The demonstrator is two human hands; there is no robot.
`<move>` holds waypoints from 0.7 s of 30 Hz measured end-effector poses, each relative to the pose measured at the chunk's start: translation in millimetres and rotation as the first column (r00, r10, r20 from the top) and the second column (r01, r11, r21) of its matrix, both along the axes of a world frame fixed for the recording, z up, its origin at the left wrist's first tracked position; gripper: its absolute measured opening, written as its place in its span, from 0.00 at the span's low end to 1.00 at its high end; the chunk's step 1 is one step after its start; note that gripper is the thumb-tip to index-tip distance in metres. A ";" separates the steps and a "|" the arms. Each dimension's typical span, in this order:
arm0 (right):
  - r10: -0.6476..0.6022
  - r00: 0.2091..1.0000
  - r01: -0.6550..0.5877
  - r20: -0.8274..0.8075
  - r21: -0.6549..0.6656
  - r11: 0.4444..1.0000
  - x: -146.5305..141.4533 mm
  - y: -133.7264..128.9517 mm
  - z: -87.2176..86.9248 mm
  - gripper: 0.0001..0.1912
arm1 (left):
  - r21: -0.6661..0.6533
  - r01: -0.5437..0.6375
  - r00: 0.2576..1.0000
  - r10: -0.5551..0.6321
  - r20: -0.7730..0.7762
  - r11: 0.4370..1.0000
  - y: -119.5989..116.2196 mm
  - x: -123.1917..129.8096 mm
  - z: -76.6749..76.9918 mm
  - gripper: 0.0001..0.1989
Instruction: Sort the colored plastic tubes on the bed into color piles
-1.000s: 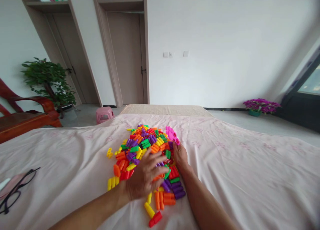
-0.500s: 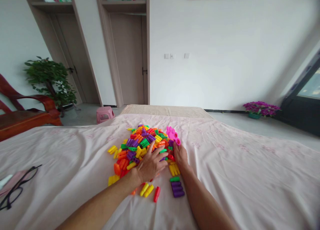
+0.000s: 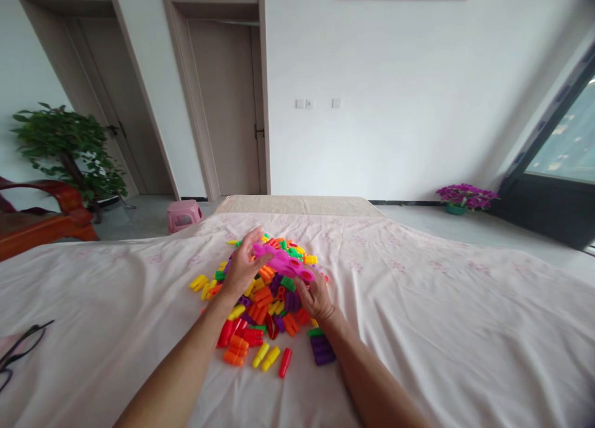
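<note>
A bright pink plastic piece with a row of round holes [image 3: 284, 262] is held up over the heap, tilted down to the right. My left hand [image 3: 244, 262] grips its left end, thumb in front. At its right end my right hand [image 3: 316, 296] is closed on it, thumb near the lowest hole. Beneath lies a heap of bullet-shaped plastic building blocks [image 3: 263, 296] in orange, yellow, red, green and purple. Nearer me are two yellow blocks [image 3: 266, 356] and a red block [image 3: 285, 363]. A purple block group [image 3: 322, 350] sits beside my right forearm.
A pale, wrinkled cloth [image 3: 418, 329] covers the surface. Black-framed glasses [image 3: 25, 347] lie at the left edge. Beyond stand a pink stool [image 3: 185, 215], a wooden armchair [image 3: 56, 208], a green plant [image 3: 69, 146] and a pot of purple flowers [image 3: 467, 196].
My left hand has left the heap and taken hold of the pink piece's left end. The piece has been lifted and moved left over the heap. The view has shifted slightly right.
</note>
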State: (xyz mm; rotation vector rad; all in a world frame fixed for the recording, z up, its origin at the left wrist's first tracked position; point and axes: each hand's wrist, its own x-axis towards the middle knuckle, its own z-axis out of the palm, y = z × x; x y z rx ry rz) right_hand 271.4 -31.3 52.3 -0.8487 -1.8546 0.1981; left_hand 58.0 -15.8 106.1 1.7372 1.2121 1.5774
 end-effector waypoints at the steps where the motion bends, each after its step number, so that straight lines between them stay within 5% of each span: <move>1: 0.034 0.999 -0.034 0.039 -0.001 0.999 -4.2 -1.6 -0.4 0.19 | -0.069 0.026 0.999 -0.025 0.020 0.997 -0.7 -7.9 0.3 0.28; 5: 0.110 0.993 -0.102 0.050 -0.139 0.985 -0.1 4.6 -3.4 0.22 | -0.132 -0.149 0.983 0.161 0.087 0.980 -8.2 -43.6 -11.0 0.18; 8: -0.069 0.997 0.060 -0.025 -0.265 0.962 24.6 20.1 -4.9 0.25 | -0.119 -0.385 0.892 0.402 0.207 0.915 -10.4 -80.2 -31.3 0.21; 10: -0.231 0.973 0.210 -0.026 -0.329 0.921 44.5 32.0 -5.4 0.27 | -0.149 -0.560 0.754 0.575 0.317 0.815 -9.1 -109.0 -50.0 0.25; 13: -0.387 0.908 0.419 0.163 -0.415 0.808 68.2 44.7 -4.8 0.26 | -0.186 -0.702 0.635 0.723 0.272 0.687 -8.0 -148.8 -81.7 0.27; 17: -0.431 0.775 0.628 0.461 -0.488 0.606 73.8 43.7 -3.4 0.25 | -0.177 -0.854 0.478 0.872 0.106 0.490 -11.3 -175.3 -113.0 0.28; 19: -0.406 0.777 0.621 0.482 -0.482 0.617 62.7 36.9 -3.9 0.25 | -0.175 -0.858 0.477 0.876 0.075 0.483 -12.0 -177.2 -120.0 0.29; 21: -0.349 0.823 0.549 0.449 -0.465 0.695 45.7 29.7 -4.8 0.24 | -0.161 -0.844 0.512 0.858 0.044 0.511 -11.4 -175.8 -123.3 0.30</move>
